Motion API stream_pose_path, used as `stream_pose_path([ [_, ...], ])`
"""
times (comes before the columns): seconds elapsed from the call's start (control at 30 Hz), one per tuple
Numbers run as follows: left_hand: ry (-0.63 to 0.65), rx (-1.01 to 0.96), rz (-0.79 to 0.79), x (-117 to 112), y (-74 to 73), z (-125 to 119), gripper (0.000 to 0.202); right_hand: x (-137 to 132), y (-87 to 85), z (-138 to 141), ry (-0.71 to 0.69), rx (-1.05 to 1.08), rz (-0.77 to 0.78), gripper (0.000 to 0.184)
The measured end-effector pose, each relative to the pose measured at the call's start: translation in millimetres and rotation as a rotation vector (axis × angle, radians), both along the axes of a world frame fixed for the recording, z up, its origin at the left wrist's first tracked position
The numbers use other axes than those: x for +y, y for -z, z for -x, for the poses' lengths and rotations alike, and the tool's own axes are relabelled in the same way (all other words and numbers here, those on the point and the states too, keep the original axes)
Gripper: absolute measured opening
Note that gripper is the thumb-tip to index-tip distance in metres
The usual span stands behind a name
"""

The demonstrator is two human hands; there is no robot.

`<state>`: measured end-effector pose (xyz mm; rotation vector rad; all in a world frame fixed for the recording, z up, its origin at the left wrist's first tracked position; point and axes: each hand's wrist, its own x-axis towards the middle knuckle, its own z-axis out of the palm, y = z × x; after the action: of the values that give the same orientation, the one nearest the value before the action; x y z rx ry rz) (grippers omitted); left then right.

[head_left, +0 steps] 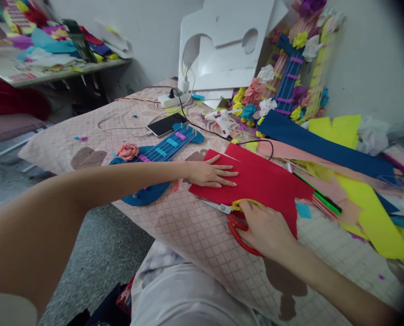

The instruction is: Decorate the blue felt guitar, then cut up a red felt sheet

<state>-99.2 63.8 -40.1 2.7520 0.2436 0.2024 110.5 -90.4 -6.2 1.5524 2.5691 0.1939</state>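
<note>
A sheet of red craft material (pixel 263 174), either paper or felt, lies on the table with a slit in its far edge. Flat on its left part rests my left hand (pixel 214 174), fingers spread. My right hand (pixel 266 226) grips scissors (pixel 241 235) with red and yellow handles. Their blades point left along the near edge of the red sheet, and the lower blade is partly hidden. Left of the sheet, and partly under my left forearm, is a blue toy guitar (pixel 170 147) with strings, coloured bands and a pink paper flower (pixel 127 151).
Behind the guitar lie a phone (pixel 166 124) and a power strip (pixel 170 100). A glue gun (pixel 220 121) with a black cord stands beyond the red sheet. Blue strips (pixel 317 140), yellow scraps (pixel 368 213) and pens (pixel 327 203) cover the right side. White foam board (pixel 222 50) leans at the wall.
</note>
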Motion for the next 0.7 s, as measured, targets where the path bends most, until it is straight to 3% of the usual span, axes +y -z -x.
stream_pose_path([
  [0.4, 0.01, 0.086, -0.035, -1.2, -2.8, -0.7, 0.049, 0.1, 1.7, -1.2, -0.04, -0.044, -0.013, 0.026],
  [0.7, -0.028, 0.029, -0.054, 1.0, -7.5, 7.7, 0.048, 2.9, -2.4, 3.5, -0.01, -0.03, -0.004, 0.026],
])
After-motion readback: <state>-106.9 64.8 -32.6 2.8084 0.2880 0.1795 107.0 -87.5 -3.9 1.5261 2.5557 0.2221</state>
